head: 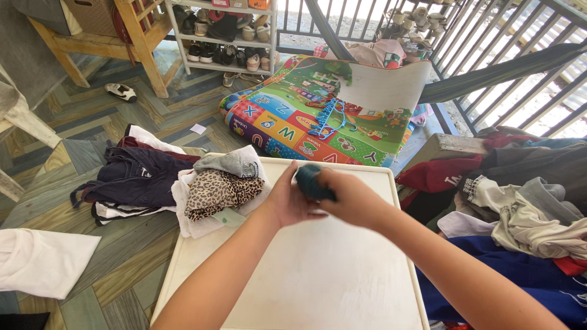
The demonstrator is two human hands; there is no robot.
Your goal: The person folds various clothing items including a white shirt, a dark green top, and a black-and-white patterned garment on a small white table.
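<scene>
Head view – dark teal bundle [313,181] wrapped by fingers [342,189], both hands

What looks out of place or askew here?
Play mat lies on the floor with its far corner folded over, grey underside up. A lone shoe sits apart from the shoe rack. Both hands, left and right, hold a dark teal cloth bundle over the white table.

Dark teal bundle [313,181] mostly hidden between both hands — kind of garment unclear. Bench [318,275] cut by bottom edge. Clothes heap [526,214] cut at right edge — shelf shoes [226,55] too small to tell.
</scene>
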